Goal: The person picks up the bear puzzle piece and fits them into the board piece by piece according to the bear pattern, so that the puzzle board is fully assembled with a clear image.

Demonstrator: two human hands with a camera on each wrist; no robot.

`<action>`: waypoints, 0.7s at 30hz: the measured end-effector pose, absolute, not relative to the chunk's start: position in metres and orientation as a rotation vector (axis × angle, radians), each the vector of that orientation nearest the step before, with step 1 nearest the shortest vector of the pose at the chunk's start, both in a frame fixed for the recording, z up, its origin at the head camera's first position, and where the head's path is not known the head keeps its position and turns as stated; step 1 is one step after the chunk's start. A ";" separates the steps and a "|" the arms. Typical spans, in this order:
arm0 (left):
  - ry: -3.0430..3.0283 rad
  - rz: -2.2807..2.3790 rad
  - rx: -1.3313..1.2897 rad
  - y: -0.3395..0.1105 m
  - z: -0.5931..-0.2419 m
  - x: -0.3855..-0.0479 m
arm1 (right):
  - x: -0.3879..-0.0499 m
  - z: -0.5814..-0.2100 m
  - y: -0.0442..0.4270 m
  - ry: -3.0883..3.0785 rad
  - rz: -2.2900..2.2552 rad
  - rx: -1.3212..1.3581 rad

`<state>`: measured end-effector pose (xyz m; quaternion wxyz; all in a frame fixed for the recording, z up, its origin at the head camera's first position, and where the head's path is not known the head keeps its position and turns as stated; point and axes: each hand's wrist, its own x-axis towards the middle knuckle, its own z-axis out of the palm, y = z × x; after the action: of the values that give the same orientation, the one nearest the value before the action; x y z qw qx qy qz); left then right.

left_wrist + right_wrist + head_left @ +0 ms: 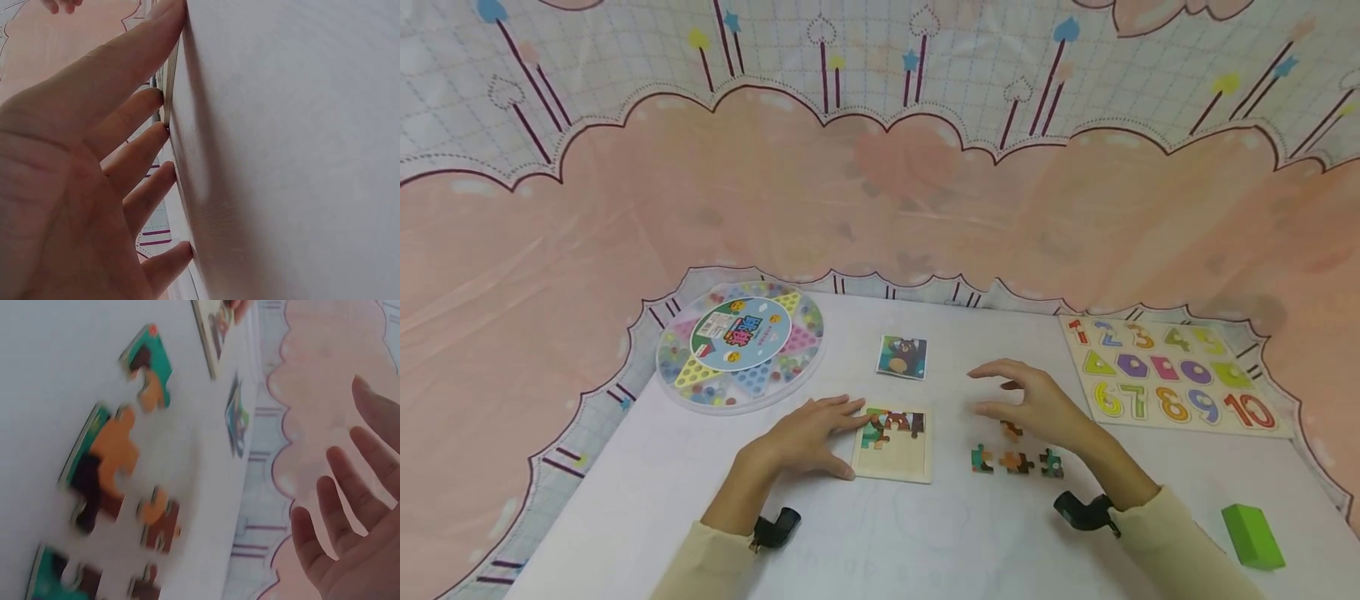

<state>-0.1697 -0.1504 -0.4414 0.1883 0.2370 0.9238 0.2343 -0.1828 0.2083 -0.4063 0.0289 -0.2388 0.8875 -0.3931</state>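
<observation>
A square wooden puzzle board (898,467) lies on the table, with bear pieces fitted along its top and upper left. My left hand (808,435) rests at its left side, fingers spread, fingertips touching the board's edge and thumb at its lower left corner. My right hand (1033,406) hovers over the loose pieces, fingers spread and nothing between them. Below it lie a green-and-orange jigsaw piece (981,458), an orange-and-brown jigsaw piece (1017,462) and a dark green jigsaw piece (1051,463). A small orange jigsaw piece (160,520) is partly hidden by the hand in the head view.
Behind the board lies a square bear picture card (902,357). A round checkers game board (741,346) is at the back left. To the right are a wooden number board (1176,375) and a green block (1253,537). A patterned cloth (880,200) hangs behind the table.
</observation>
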 end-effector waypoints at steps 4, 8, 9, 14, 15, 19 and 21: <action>2.597 0.662 0.678 -0.150 -0.442 -0.169 | -0.181 -0.414 0.228 2.771 -1.207 -0.698; 2.588 0.656 0.684 -0.151 -0.442 -0.169 | -0.178 -0.422 0.243 2.765 -1.195 -0.618; 2.587 0.656 0.684 -0.151 -0.442 -0.169 | -0.177 -0.423 0.246 2.756 -1.193 -0.599; 2.582 0.668 0.681 -0.151 -0.441 -0.169 | -0.176 -0.429 0.256 2.736 -1.140 -0.505; 2.583 0.670 0.680 -0.151 -0.441 -0.169 | -0.176 -0.430 0.257 2.737 -1.125 -0.494; 2.582 0.674 0.672 -0.151 -0.442 -0.169 | -0.180 -0.438 0.262 2.726 -1.063 -0.474; 2.582 0.675 0.670 -0.151 -0.443 -0.169 | -0.181 -0.442 0.263 2.714 -1.038 -0.492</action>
<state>-0.1694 -0.1512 -0.4427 0.1940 0.2388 0.9206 0.2406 -0.1806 0.2630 -0.4421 0.0971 -0.1662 0.9165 -0.3507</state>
